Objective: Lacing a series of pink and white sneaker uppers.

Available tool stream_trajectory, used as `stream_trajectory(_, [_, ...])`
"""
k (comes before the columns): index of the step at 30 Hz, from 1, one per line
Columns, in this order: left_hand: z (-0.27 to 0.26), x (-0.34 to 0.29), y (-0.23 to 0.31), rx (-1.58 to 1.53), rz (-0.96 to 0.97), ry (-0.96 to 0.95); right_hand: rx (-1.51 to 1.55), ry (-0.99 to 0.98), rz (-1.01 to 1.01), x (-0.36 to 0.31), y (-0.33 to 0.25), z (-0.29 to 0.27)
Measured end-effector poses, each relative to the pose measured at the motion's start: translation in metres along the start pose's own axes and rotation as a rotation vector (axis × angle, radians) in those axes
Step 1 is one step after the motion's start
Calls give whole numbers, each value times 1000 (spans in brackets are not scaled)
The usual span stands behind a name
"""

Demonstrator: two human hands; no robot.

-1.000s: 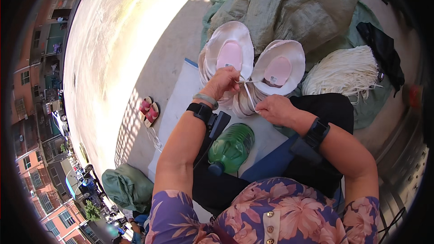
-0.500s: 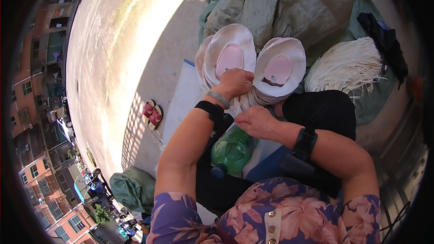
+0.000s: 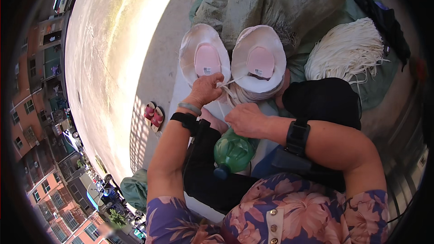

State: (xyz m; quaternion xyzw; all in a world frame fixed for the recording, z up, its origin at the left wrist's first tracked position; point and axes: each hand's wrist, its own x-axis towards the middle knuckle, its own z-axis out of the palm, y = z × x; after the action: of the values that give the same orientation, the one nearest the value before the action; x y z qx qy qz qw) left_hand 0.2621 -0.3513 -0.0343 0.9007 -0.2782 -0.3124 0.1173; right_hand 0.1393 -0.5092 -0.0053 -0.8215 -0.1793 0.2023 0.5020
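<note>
Between my knees stand two stacks of cream fabric shoe uppers with pink linings, a left stack and a right stack. My left hand is closed in a pinch on a white cord at the near edge of the left stack; the cord runs across to the right stack. Closer to my body, my right hand is closed too, its fingertips on a thin white strand that leads up toward the left hand. Several cord ends hang between the stacks. The fingers partly hide the strands.
A green plastic bottle lies in my lap. To the right, a thick bundle of white cords rests on a green sheet, beside a black cloth. Large woven sacks fill the far side. Red sandals sit on the ground at left.
The view has shifted, so the stacks sit further left. My left hand has drawn back toward me and left, and the white cord now shows stretched from it to the right stack.
</note>
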Motion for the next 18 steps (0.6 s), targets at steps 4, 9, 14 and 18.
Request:
stream_trajectory(4, [0, -2, 0, -31, -3, 14, -104, -42, 11, 0, -3, -1])
stream_trajectory(9, [1, 8, 7, -75, 32, -37, -82, -11, 2, -3, 2, 1])
stream_trajectory(14, [-1, 7, -13, -773, -146, -209, -62, -24, -34, -9, 4, 2])
stream_trajectory(18, [1, 4, -19, -937, -167, -198, -187, -164, 26, -15, 6, 2])
